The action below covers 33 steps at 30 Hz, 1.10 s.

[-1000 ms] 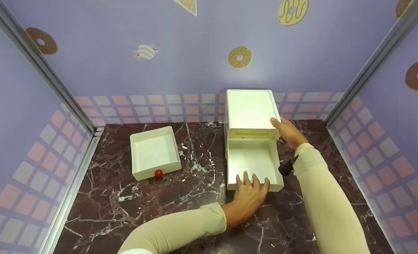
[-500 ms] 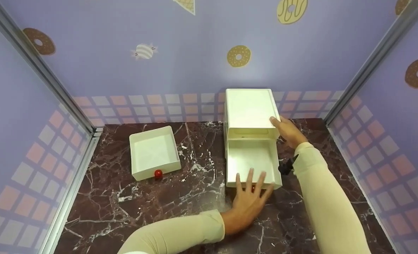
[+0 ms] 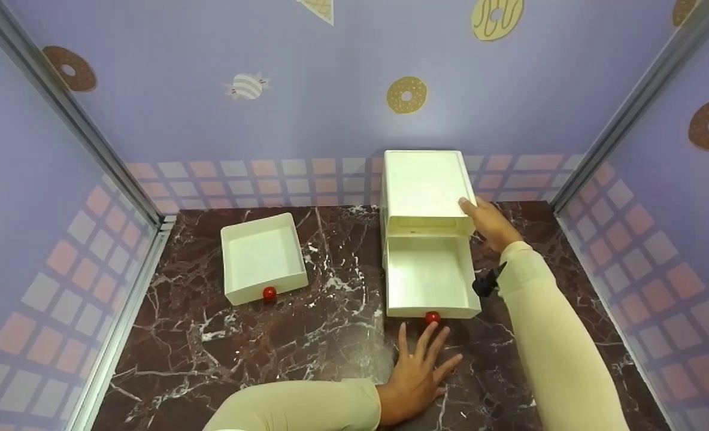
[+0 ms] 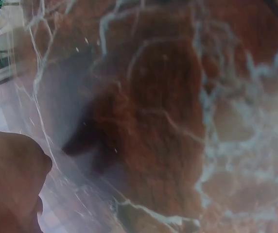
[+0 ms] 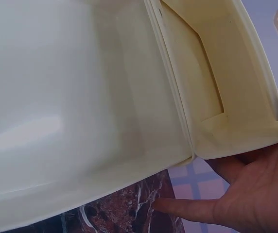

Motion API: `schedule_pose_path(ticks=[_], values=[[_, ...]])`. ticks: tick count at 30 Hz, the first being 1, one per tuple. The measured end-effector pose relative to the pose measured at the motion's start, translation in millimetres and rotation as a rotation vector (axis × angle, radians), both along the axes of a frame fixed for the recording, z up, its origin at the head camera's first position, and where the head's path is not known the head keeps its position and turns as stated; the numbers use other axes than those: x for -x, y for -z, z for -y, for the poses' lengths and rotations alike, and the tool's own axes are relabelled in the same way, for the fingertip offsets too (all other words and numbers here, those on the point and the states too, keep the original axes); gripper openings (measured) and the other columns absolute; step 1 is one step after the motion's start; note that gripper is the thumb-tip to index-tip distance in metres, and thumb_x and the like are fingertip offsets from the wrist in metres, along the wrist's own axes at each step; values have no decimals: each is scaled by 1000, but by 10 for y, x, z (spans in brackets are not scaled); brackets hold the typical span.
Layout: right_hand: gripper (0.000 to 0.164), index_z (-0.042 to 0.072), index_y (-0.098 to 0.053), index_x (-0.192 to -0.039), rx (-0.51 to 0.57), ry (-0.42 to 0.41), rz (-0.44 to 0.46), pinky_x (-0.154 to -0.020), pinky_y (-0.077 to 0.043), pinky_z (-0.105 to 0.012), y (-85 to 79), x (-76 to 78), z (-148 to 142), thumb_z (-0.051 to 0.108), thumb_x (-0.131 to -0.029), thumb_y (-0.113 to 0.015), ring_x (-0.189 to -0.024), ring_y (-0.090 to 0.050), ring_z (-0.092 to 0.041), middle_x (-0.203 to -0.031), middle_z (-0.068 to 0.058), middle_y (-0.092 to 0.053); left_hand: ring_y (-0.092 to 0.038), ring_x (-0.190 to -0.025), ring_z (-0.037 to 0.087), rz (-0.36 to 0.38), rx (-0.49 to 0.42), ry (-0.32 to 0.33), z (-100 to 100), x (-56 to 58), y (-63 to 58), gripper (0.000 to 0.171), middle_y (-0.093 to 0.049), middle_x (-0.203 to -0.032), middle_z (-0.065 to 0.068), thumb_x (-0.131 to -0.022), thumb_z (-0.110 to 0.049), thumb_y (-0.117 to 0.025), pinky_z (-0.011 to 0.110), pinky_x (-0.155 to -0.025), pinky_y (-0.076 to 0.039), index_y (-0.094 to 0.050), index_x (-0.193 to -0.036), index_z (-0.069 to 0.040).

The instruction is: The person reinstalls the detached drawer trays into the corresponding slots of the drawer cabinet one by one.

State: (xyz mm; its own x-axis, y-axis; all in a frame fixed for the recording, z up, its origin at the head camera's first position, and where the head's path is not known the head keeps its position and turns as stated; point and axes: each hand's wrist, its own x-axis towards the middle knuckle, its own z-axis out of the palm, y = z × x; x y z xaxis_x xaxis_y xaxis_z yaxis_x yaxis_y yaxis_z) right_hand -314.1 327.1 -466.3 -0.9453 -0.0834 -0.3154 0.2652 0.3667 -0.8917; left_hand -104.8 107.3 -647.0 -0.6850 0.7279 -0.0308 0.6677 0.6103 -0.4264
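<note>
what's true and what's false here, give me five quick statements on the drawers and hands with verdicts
1. The right hand holds the white drawer cabinet at its right side. True.
2. The left hand is clenched round the red knob of the lower drawer. False: its fingers are spread, close to the knob.
3. The loose drawer sits left of the cabinet on the marbled tabletop. True.
4. The lower drawer is pushed fully in. False: it juts out of the cabinet.
5. No drawer fills the upper slot. True.
</note>
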Motion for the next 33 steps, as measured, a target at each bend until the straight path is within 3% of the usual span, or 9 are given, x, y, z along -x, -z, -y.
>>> schedule_pose_path(ticks=[3, 7, 13, 20, 27, 33], values=[[66, 9, -9, -165, -10, -1, 4, -125, -15, -65, -72, -50, 18, 38, -111, -34, -155, -20, -42, -168, -22, -22, 5, -158, 45, -9, -6, 8, -30, 71, -9, 74, 1, -173, 16, -95, -79, -29, 82, -114, -10, -9, -161, -52], [66, 10, -9, -165, -20, 0, 3, -125, -15, -65, -35, -24, 2, 38, -111, -33, -156, -20, -41, -168, -21, -23, 4, -158, 45, -18, -1, 8, -101, 217, -47, 74, 4, -172, 18, -96, -78, -29, 80, -115, -9, -8, -161, -51], [70, 13, -13, -165, -35, 18, -11, -123, -16, -69, 173, 86, -83, 48, -109, -35, -157, -17, -39, -168, -18, -24, -3, -157, 47, -45, -7, 12, -206, 550, -127, 73, 1, -172, 21, -98, -75, -32, 78, -116, -13, -9, -162, -48], [69, 11, -19, -164, -28, 17, -59, -124, -23, -63, 265, 125, -114, 48, -109, -36, -149, -34, -38, -158, -22, -40, -8, -157, 47, -66, -11, -25, -253, 906, -199, 79, -6, -172, 20, -96, -76, -39, 76, -118, -16, -8, -163, -46], [63, 6, -16, -164, 36, 6, -38, -124, -26, -59, 19, -14, -37, 35, -111, -35, -145, -38, -42, -154, -29, -42, -3, -158, 44, -42, -12, -39, -262, 1116, -245, 80, 0, -171, 23, -97, -72, -43, 74, -120, -14, -7, -163, -44], [62, 5, -16, -164, 29, 3, -24, -127, -18, -59, -88, -56, -2, 33, -111, -35, -153, -26, -41, -164, -25, -30, 2, -159, 40, 27, 11, -79, -310, 1328, -362, 85, 5, -172, 20, -96, -72, -44, 73, -121, -9, 0, -163, -44]])
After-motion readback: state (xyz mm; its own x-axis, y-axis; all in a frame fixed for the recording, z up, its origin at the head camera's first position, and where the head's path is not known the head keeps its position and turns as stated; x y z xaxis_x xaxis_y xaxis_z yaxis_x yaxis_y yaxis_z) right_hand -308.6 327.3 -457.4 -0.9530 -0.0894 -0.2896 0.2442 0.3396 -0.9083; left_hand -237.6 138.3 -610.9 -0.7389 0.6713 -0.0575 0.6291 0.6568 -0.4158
